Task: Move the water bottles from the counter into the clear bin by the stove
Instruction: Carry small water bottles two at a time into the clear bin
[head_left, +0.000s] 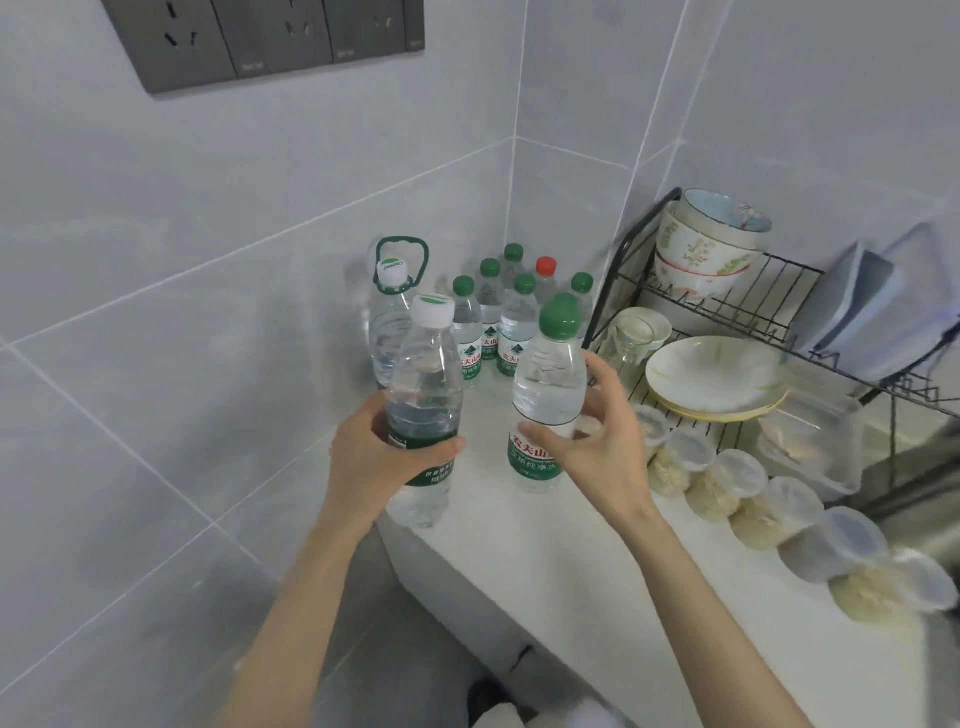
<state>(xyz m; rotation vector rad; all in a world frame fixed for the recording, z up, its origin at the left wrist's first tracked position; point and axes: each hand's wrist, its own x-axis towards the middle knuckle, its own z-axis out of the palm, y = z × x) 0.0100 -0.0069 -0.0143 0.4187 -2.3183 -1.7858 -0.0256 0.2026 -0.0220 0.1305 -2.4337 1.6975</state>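
My left hand (371, 457) grips a clear water bottle with a white cap and green label (423, 395), held upright above the counter's near corner. My right hand (597, 436) holds a second bottle with a green cap and a red-and-green label (545, 384), thumb across its front and fingers behind. Several more small bottles (506, 317) stand in the corner against the tiled wall, most with green caps and one with a red cap (545, 266). A larger bottle with a green carry handle (392, 312) stands at their left. The clear bin is not in view.
A black wire dish rack (727, 306) with bowls, plates and glasses stands to the right on the white counter (519, 545). A row of lidded plastic tubs (748, 499) lies along its front. A clear lidded container (815, 447) sits under the rack. Wall sockets (265, 39) are above.
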